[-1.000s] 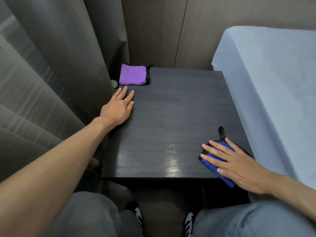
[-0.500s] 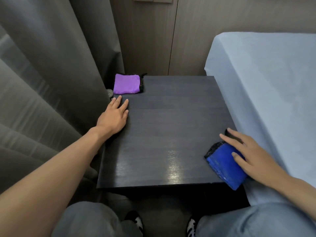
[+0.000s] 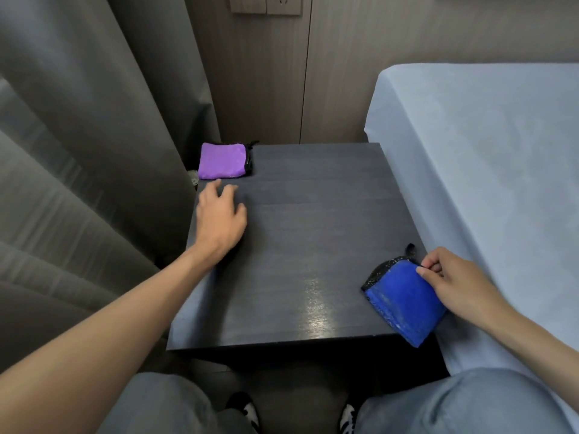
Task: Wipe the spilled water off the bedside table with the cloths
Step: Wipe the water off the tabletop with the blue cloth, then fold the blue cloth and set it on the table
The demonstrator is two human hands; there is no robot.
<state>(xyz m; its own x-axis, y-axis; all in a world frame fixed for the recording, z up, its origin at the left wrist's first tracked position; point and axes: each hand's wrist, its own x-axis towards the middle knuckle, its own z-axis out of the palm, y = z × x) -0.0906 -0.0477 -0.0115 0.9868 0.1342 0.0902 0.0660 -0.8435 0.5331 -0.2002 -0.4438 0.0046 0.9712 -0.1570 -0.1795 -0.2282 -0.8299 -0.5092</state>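
Right hand (image 3: 454, 283) pinches folded blue microfibre cloth (image 3: 402, 303) at tabletop's front-right corner; left hand (image 3: 219, 214) released; folded purple microfibre cloth (image 3: 223, 160) untouched, back-left corner; wet sheen remains near front edge.

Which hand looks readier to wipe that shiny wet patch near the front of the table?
The right hand. Its fingers already pinch the blue cloth, which lies beside the wet sheen. The left hand is empty, farther back, just short of the purple cloth.
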